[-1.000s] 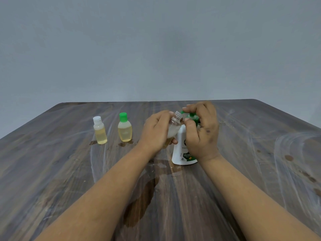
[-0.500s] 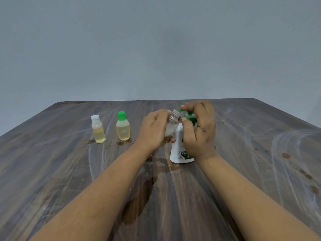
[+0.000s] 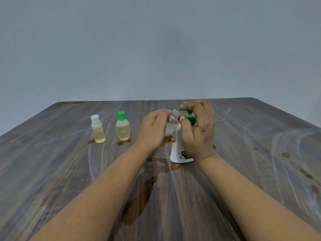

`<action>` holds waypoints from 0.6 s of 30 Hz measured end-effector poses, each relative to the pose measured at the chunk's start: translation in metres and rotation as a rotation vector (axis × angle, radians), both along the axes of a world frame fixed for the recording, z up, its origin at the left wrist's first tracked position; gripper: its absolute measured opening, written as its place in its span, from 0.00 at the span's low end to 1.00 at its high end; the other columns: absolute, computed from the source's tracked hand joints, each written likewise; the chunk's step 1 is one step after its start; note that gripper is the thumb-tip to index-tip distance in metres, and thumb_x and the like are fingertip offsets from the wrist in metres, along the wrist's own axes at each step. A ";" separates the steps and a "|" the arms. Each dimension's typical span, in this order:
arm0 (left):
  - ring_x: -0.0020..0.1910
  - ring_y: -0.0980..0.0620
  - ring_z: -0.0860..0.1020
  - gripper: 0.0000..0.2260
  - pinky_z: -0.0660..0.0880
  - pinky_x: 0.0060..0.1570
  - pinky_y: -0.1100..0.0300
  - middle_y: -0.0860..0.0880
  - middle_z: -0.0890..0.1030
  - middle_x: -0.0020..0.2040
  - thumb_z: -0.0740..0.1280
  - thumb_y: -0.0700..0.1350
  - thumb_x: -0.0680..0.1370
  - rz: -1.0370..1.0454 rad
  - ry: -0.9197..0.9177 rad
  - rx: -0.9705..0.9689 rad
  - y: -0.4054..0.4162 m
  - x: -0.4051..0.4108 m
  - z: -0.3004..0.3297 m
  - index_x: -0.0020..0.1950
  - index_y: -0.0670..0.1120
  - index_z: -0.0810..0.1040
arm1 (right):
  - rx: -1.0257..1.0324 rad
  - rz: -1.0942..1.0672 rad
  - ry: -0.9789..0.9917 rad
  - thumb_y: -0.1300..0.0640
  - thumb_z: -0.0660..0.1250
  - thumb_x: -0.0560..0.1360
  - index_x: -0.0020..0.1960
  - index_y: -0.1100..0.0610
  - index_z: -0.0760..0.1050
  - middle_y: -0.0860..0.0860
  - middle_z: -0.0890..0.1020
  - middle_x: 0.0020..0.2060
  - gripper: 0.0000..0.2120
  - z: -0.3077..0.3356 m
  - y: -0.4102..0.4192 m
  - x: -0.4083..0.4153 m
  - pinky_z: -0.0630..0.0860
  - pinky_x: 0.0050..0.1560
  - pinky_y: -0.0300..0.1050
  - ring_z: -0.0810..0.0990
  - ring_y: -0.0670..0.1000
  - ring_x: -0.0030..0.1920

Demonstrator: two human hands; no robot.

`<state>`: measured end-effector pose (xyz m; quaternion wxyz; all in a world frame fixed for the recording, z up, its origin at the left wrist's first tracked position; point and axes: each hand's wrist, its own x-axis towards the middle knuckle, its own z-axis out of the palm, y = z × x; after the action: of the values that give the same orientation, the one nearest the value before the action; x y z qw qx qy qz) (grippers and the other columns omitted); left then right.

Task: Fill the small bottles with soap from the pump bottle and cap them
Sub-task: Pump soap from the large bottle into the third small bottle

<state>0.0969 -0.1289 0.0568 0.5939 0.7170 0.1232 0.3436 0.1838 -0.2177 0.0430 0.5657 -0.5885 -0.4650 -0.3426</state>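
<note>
Two hands at work: both meet over the table [image 3: 243,171] mid-way back, forearms reaching in from the near edge.
Spill: a dark wet patch [image 3: 137,204] lies on the wood between the forearms — the surface is probably slick, so the pump bottle's base may slide if pushed sideways.
Pump bottle [image 3: 178,150]: white, upright on the table, its green pump head [image 3: 189,115] under the right hand.
Right hand [image 3: 198,129]: fingers curled over the pump head, thumb near the nozzle; press straight down, slowly, so the bottle does not tip.
Left hand [image 3: 154,129]: fingers wrapped round the open bottle [image 3: 172,126], holding it off the table and tilted, its threaded mouth just beside the nozzle.
Fill level: a little yellow soap shows low in the open bottle — most of it looks empty, so I judge several more strokes are needed.
Aim: keep the mouth directly under the spout and touching it; whether it sits exactly under now I cannot tell.
Cap: none visible for this bottle.
Farther left: white-capped bottle [image 3: 97,129] and green-capped bottle [image 3: 122,126], both standing, filled and closed, with small wet marks at their bases.
</note>
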 end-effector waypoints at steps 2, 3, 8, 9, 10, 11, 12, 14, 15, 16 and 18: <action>0.31 0.39 0.78 0.17 0.76 0.30 0.54 0.27 0.76 0.43 0.58 0.46 0.80 -0.013 -0.006 -0.003 0.000 0.000 0.000 0.47 0.33 0.78 | -0.021 0.003 -0.013 0.58 0.61 0.70 0.50 0.63 0.76 0.49 0.74 0.48 0.13 -0.001 -0.001 -0.001 0.64 0.51 0.30 0.73 0.53 0.49; 0.31 0.38 0.78 0.18 0.76 0.30 0.53 0.28 0.76 0.43 0.58 0.47 0.79 -0.015 -0.003 -0.003 0.000 0.000 0.000 0.47 0.34 0.79 | -0.035 0.001 -0.021 0.57 0.61 0.70 0.52 0.63 0.76 0.51 0.74 0.49 0.14 -0.002 -0.002 -0.001 0.64 0.51 0.30 0.72 0.52 0.50; 0.30 0.38 0.79 0.17 0.75 0.29 0.56 0.30 0.76 0.43 0.58 0.48 0.79 0.001 0.000 0.025 0.000 0.000 -0.001 0.46 0.35 0.78 | -0.031 0.012 -0.018 0.57 0.60 0.70 0.53 0.64 0.76 0.50 0.74 0.50 0.16 -0.001 -0.003 -0.001 0.66 0.52 0.32 0.73 0.53 0.52; 0.29 0.38 0.79 0.18 0.75 0.29 0.55 0.30 0.76 0.41 0.58 0.49 0.77 0.002 -0.001 0.022 0.000 0.000 0.000 0.45 0.35 0.78 | -0.022 0.012 -0.016 0.58 0.60 0.70 0.52 0.64 0.77 0.49 0.74 0.50 0.15 -0.001 -0.002 0.000 0.67 0.52 0.32 0.74 0.54 0.51; 0.29 0.38 0.79 0.18 0.75 0.30 0.53 0.31 0.76 0.40 0.58 0.50 0.76 0.003 0.001 0.016 0.000 0.000 0.000 0.45 0.35 0.78 | -0.014 0.010 -0.011 0.58 0.60 0.70 0.50 0.64 0.77 0.49 0.74 0.48 0.14 0.000 -0.001 0.000 0.67 0.51 0.32 0.74 0.54 0.50; 0.29 0.38 0.79 0.18 0.75 0.31 0.53 0.32 0.76 0.39 0.58 0.49 0.77 0.004 0.004 0.010 0.000 0.001 0.000 0.45 0.35 0.78 | -0.010 0.007 -0.004 0.59 0.60 0.70 0.48 0.64 0.77 0.49 0.75 0.47 0.12 0.000 0.000 0.000 0.67 0.50 0.32 0.75 0.55 0.49; 0.29 0.38 0.79 0.18 0.75 0.31 0.53 0.32 0.76 0.38 0.58 0.48 0.79 0.005 0.007 0.008 0.000 0.001 0.000 0.45 0.34 0.78 | -0.008 0.003 0.005 0.59 0.60 0.70 0.47 0.63 0.77 0.50 0.75 0.46 0.11 0.000 0.000 0.001 0.67 0.50 0.32 0.75 0.55 0.48; 0.30 0.39 0.78 0.16 0.75 0.29 0.55 0.33 0.77 0.38 0.58 0.45 0.81 0.004 0.007 0.010 -0.001 0.000 0.000 0.45 0.34 0.78 | -0.008 -0.001 0.021 0.60 0.60 0.70 0.45 0.63 0.77 0.52 0.76 0.45 0.10 0.000 0.001 0.002 0.68 0.49 0.33 0.75 0.56 0.48; 0.30 0.39 0.78 0.16 0.75 0.29 0.55 0.32 0.77 0.39 0.58 0.45 0.81 0.004 0.002 0.009 -0.001 -0.001 0.000 0.45 0.34 0.78 | -0.012 0.000 0.023 0.60 0.60 0.70 0.46 0.63 0.77 0.52 0.76 0.45 0.10 0.000 0.001 0.002 0.68 0.49 0.33 0.75 0.56 0.48; 0.30 0.40 0.78 0.17 0.76 0.29 0.55 0.30 0.77 0.40 0.58 0.46 0.80 0.002 -0.003 0.005 -0.001 -0.001 -0.001 0.45 0.34 0.78 | -0.020 0.001 0.019 0.59 0.60 0.70 0.47 0.63 0.77 0.52 0.75 0.46 0.11 0.000 0.000 0.002 0.67 0.49 0.32 0.74 0.55 0.49; 0.31 0.40 0.78 0.19 0.78 0.32 0.50 0.29 0.77 0.42 0.58 0.49 0.76 -0.008 -0.007 -0.010 -0.001 -0.001 0.001 0.46 0.34 0.78 | -0.052 -0.012 -0.015 0.57 0.60 0.71 0.52 0.64 0.76 0.53 0.74 0.50 0.14 -0.002 -0.001 0.002 0.65 0.52 0.30 0.73 0.53 0.51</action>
<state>0.0962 -0.1302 0.0575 0.5993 0.7133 0.1202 0.3430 0.1853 -0.2185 0.0407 0.5445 -0.6033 -0.4745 -0.3383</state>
